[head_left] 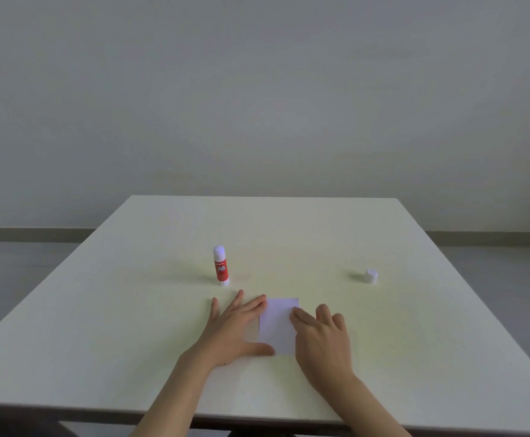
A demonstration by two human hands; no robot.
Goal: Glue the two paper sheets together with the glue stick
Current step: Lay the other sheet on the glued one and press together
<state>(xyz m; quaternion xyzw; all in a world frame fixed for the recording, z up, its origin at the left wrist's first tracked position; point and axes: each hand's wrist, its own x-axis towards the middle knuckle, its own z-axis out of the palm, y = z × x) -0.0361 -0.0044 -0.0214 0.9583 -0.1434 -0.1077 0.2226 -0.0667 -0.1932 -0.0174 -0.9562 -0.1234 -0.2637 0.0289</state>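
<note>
A small white paper rectangle [278, 324] lies flat on the table in front of me; I cannot tell whether it is one sheet or two stacked. My left hand [237, 329] rests flat with fingers spread on its left edge, thumb across the lower corner. On the sheet's right side, my right hand [323, 339] presses down with its fingertips. Behind my left hand, the glue stick [220, 265] stands upright, red label, white body, uncapped. Its white cap [371, 275] sits apart at the right.
The white table [415, 357] reaches to a far edge before a plain grey wall. Its front edge runs just below my forearms, with dark floor and table legs beneath.
</note>
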